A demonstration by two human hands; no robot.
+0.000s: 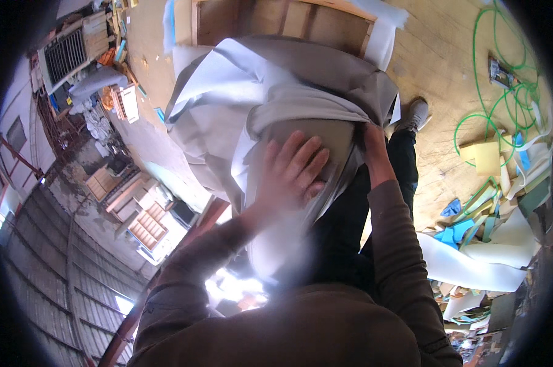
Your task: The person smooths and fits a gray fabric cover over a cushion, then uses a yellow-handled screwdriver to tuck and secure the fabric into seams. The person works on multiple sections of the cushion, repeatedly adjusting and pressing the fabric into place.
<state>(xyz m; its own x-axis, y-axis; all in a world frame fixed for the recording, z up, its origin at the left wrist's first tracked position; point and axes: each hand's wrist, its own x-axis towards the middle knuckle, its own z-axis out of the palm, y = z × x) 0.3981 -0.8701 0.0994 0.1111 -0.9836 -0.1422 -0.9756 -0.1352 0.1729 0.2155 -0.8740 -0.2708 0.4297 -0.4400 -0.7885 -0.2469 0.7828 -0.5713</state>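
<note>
A large loose sheet of grey upholstery fabric point(209, 110), pale on its underside, is bunched and folded in front of me. Among its folds shows a smooth grey-brown padded piece point(325, 133) with a rounded edge. My left hand point(292, 171) lies on this piece with its fingers spread flat, holding nothing. At the fabric's right edge, my right hand point(374, 144) is closed on the fold; its fingertips are hidden by the cloth. A pale blur covers part of the left wrist and the fabric below it.
Behind the fabric stands a wooden frame point(289, 21) edged with white padding. A green hose point(475, 88) coils on the floor at right beside a small metal tool point(500, 73). Foam offcuts point(481, 158) and a white sheet point(472, 266) lie nearer. Slatted wooden pieces point(148, 227) stand at left.
</note>
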